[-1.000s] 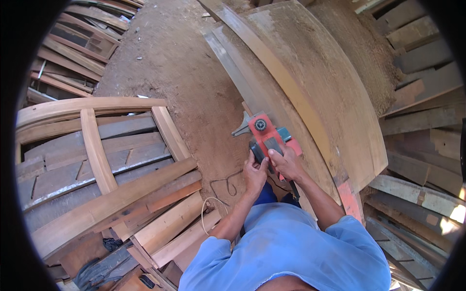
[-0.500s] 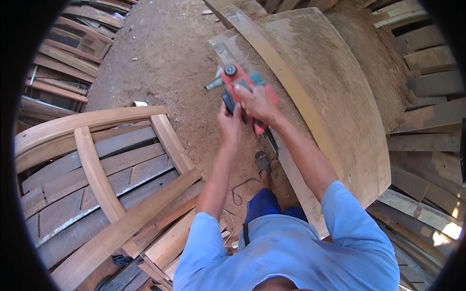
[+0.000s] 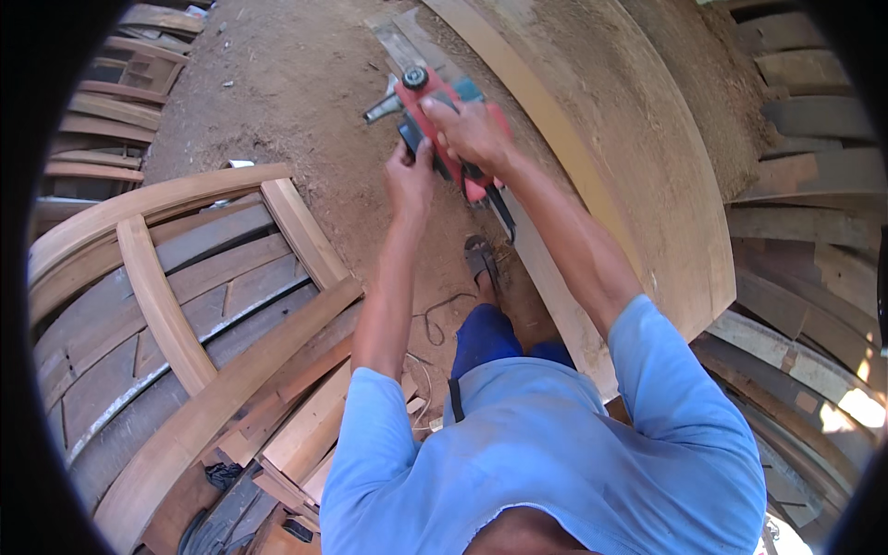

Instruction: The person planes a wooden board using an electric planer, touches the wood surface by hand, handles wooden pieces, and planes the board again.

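Note:
A red and black electric hand planer (image 3: 428,116) with a round front knob sits over the near-side plank (image 3: 546,277) along the left edge of the workbench. My right hand (image 3: 472,139) is closed around its top handle. At its left side, my left hand (image 3: 410,178) grips the black side cover. A black cable sleeve (image 3: 504,217) trails from the planer's rear toward me. Beside the plank runs a long yellowish board (image 3: 555,162). The planer hides the plank's surface beneath it.
A wooden frame (image 3: 166,305) leans over stacked planks on the left. The dusty bench top (image 3: 647,157) spreads to the right, with more stacked timber (image 3: 795,231) beyond it. A loose cord (image 3: 430,319) lies on the ground near my sandalled foot (image 3: 481,259).
The whole view has shifted, so the scene sits a little up and left. Both hands keep their hold on the planer, whose place along the plank looks nearly the same.

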{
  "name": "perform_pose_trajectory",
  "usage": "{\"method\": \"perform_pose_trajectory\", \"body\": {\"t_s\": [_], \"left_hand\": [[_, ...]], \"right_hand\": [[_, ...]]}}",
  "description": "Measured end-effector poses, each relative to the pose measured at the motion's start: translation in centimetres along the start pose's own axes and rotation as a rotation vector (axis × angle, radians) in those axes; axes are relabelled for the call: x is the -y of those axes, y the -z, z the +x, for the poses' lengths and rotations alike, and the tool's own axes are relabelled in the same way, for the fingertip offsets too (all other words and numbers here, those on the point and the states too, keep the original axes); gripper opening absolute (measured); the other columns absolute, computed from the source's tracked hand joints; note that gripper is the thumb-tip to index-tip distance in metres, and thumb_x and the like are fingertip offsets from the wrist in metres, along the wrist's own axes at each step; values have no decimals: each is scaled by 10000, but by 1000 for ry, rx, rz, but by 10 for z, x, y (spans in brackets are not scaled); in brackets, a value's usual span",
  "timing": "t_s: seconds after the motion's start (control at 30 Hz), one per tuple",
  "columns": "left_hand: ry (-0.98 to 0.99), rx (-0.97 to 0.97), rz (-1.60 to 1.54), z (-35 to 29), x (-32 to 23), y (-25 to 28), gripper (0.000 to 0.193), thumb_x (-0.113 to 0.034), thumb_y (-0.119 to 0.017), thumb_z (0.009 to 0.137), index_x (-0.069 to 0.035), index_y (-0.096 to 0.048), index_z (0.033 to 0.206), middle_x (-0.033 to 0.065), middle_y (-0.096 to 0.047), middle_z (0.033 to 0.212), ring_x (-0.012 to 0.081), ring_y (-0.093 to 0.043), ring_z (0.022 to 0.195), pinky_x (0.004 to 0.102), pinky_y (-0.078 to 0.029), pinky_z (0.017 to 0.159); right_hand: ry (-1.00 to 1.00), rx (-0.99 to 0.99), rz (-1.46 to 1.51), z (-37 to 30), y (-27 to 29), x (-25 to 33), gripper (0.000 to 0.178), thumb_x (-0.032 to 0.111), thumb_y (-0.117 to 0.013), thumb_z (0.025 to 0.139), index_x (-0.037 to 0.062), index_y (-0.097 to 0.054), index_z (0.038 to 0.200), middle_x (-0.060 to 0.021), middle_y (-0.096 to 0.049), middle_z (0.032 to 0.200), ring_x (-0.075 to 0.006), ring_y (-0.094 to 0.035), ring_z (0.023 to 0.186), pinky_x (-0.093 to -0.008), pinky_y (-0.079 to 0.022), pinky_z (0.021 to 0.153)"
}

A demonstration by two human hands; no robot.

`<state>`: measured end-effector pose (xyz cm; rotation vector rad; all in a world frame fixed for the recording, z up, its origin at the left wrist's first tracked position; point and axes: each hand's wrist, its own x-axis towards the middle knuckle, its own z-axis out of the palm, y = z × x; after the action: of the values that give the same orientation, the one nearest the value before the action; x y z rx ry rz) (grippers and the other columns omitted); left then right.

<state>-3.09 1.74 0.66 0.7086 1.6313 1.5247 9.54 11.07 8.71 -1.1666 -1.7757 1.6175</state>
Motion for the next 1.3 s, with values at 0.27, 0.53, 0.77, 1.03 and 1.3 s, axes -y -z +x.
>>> {"method": "perform_pose_trajectory", "body": {"t_s": [0.27, 0.53, 0.77, 1.03, 1.3], "left_hand": [[136, 69, 94, -242, 28, -41, 414, -98, -646, 1003, 13, -585, 1397, 77, -729, 1153, 127, -684, 1004, 297, -557, 874], [252, 120, -72, -462, 73, -66, 531, -68, -690, 967, 20, -515, 1460, 133, -652, 1256, 164, -683, 1068, 293, -565, 881], [258, 93, 123, -459, 72, -74, 471, -56, -670, 979, -21, -551, 1433, 77, -681, 1106, 127, -674, 969, 273, -550, 865], [160, 15, 26, -292, 36, -56, 394, -74, -650, 997, 15, -590, 1376, 72, -725, 1132, 101, -670, 960, 260, -545, 834], [153, 12, -30, -153, 27, -35, 361, -97, -676, 1007, 36, -625, 1339, 55, -724, 1159, 107, -673, 966, 271, -541, 865]], "right_hand": [[-260, 34, 130, -234, 37, -46, 442, 483, -548, 1002, 55, -624, 917, 4, -564, 666, -101, -547, 558, -301, -445, 524], [-354, 71, 171, -456, 68, -106, 425, 436, -602, 976, 11, -615, 962, -36, -589, 683, -133, -572, 552, -322, -455, 495], [-333, 43, 102, -447, 66, -111, 450, 448, -608, 967, 1, -612, 913, -54, -595, 667, -154, -586, 534, -340, -463, 484], [-190, 17, 6, -279, 41, -68, 476, 463, -521, 1003, 19, -630, 871, -50, -580, 627, -158, -550, 543, -345, -446, 531], [-175, 15, 149, -155, 23, -47, 543, 555, -590, 979, 48, -639, 793, -7, -580, 655, -98, -538, 560, -301, -437, 526]]}}
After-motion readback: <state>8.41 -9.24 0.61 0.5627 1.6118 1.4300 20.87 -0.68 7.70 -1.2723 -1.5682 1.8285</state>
